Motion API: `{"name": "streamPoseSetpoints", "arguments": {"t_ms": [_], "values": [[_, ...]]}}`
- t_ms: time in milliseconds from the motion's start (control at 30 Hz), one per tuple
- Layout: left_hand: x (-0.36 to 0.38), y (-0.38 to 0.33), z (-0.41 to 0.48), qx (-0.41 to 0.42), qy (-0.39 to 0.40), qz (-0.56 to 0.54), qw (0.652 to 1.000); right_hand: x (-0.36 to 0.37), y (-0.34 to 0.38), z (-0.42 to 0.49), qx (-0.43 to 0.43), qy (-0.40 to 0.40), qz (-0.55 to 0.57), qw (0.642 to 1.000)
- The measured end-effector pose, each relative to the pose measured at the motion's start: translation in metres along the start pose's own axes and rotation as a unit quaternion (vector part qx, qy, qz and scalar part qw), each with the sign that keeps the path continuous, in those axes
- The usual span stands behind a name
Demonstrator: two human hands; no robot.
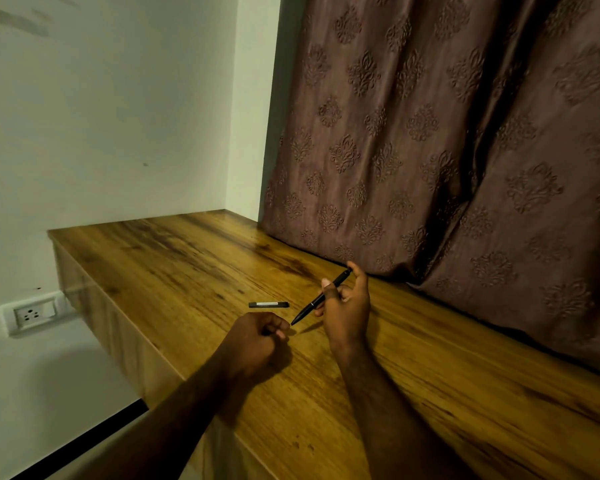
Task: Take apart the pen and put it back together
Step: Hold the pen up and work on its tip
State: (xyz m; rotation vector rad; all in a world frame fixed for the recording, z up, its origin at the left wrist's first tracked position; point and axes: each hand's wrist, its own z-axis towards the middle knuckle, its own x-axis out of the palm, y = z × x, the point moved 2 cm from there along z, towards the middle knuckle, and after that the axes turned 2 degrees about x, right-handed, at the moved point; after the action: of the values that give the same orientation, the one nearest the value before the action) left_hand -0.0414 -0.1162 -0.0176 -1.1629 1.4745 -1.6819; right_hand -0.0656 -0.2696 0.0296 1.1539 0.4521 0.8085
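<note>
So the pen (321,297) is up off the bench (187,254), held slanted in the right hand (347,306), which pinches it around the upper half with thumb and fingers, back end poking up by the curtain (430,133), tip pointing down-left. The left hand (257,337) is curled up right at the tip. Honestly can't tell if it's actually gripping the point, holding some tiny bit, or just sitting there. A loose black piece (268,304) with a pale band lies flat on the bench just beyond the left hand, looks like a part that belongs to the pen. Handling-wise I'd guess it weighs next to nothing and is stiff, with a smooth, slightly slippery barrel that'll spin in your fingers if you grip lightly. I'd hold firm on the barrel either side of the thin ring at the joint and twist there, not at the skinny tip. Also, round parts on a flat bench love to roll
</note>
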Motion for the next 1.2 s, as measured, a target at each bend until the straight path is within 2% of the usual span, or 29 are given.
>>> {"name": "streamPoseSetpoints", "arguments": {"t_ms": [300, 400, 467, 567, 667, 767, 933, 1200], "values": [[-0.0004, 0.0002, -0.0012, 0.004, 0.011, 0.025, 1.0, 0.0012, -0.001, -0.0039, 0.001, 0.0, 0.001, 1.0], [-0.0019, -0.0008, -0.0005, 0.045, 0.003, 0.111, 0.993, 0.0006, -0.0023, -0.0035, 0.001, -0.003, 0.002, 1.0], [0.0, -0.0016, -0.0019, 0.042, -0.003, 0.097, 0.994, 0.0003, -0.0037, -0.0029, 0.0, -0.005, 0.002, 1.0], [0.0003, -0.0014, -0.0022, 0.065, -0.015, 0.135, 0.989, 0.001, -0.0042, -0.0027, 0.0, -0.005, 0.003, 1.0], [0.0017, -0.001, -0.0036, 0.041, -0.007, 0.103, 0.994, 0.0001, -0.0007, -0.0015, 0.0, -0.016, 0.011, 1.0], [-0.0006, -0.0011, -0.0021, 0.059, -0.007, 0.153, 0.986, 0.0011, 0.003, -0.002, -0.016, -0.015, -0.002, 1.0], [-0.0002, 0.0026, -0.0007, 0.016, -0.009, 0.091, 0.996, 0.0046, -0.0003, -0.005, -0.033, -0.009, -0.035, 0.999], [-0.0006, 0.0, -0.0023, 0.03, -0.012, 0.108, 0.994, 0.0036, -0.0001, -0.0046, -0.03, -0.007, -0.045, 0.999]]}}
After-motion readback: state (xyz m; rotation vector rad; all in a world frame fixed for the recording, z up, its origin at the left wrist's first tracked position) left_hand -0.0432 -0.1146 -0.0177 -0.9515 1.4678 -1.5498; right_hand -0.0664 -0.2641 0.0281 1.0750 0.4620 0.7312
